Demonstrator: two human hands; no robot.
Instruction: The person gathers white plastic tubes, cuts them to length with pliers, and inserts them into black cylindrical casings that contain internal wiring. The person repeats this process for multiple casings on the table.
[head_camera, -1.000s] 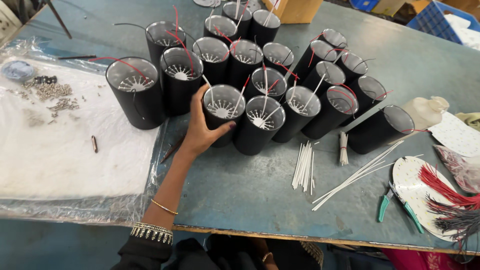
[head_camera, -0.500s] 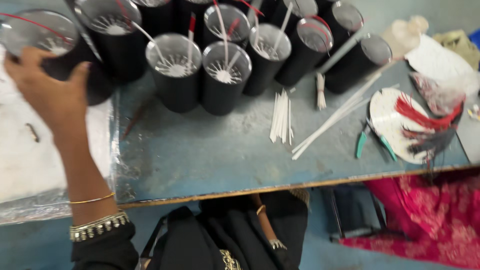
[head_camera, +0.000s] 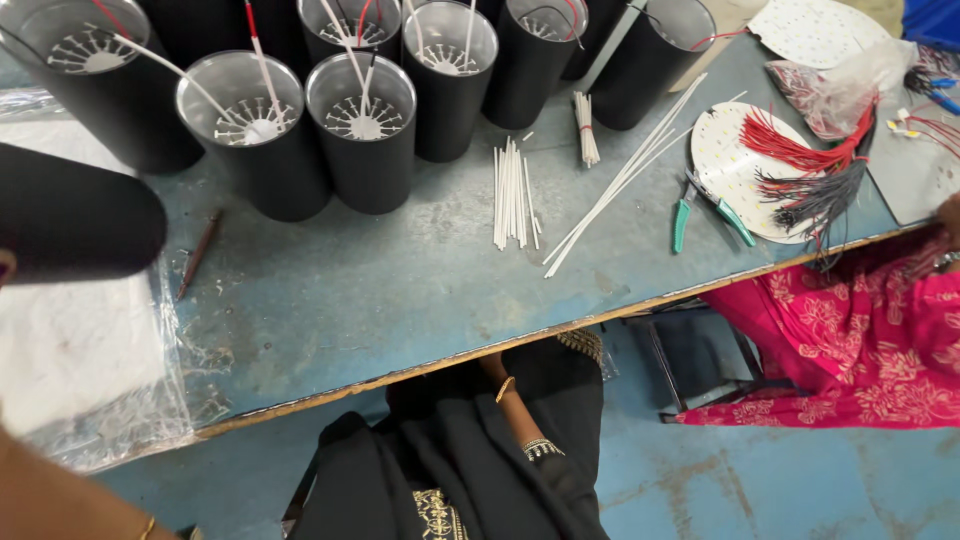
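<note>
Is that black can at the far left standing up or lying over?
Tipped over. The black can lies sideways, its rounded side showing, while the other cans stand mouths up.

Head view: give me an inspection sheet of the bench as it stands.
Surface: worn blue-grey table; plastic sheet at its left end.
Job's things: sideways black cylinder close to the camera at the left edge; upright black cylinders behind, with wires inside.
Clutter: white sticks, green-handled pliers, round white disc, brown stick.
Hands: left hand out of frame, left forearm showing; right hand hidden under the table edge, right forearm in the lap.
Cables: red and black wire bunches on the disc.
Surroundings: another person's pink garment at right.
</note>
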